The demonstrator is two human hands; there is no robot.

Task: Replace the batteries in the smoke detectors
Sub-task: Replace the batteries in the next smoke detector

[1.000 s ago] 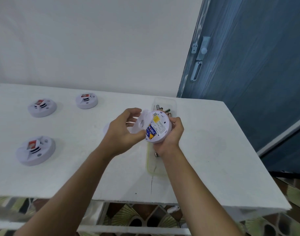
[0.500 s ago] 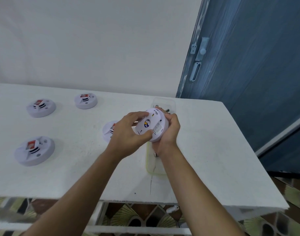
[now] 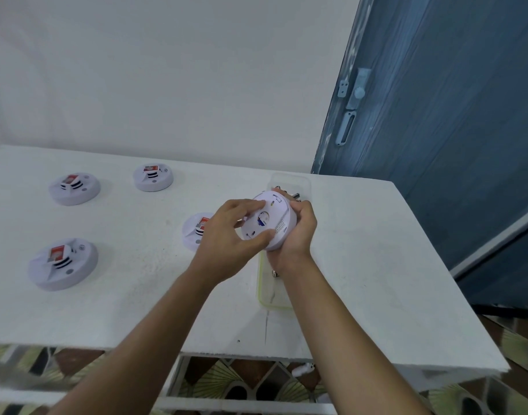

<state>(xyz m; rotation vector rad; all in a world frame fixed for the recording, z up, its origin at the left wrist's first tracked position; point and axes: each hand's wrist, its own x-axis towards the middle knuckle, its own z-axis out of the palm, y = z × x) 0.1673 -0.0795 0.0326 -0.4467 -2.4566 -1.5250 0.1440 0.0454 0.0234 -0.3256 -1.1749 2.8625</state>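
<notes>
The smoke detector (image 3: 271, 223), light, stiff, slick plastic, sits between both hands' fingers (image 3: 247, 205): right hand (image 3: 298, 238) cups its rim, the surest hold; left hand (image 3: 229, 236) curls round its face, perhaps twisting it shut.

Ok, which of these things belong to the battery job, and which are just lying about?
Job: held detector; left hand; right hand; four other detectors; tray; batteries.
Just there: door; latch.
</notes>
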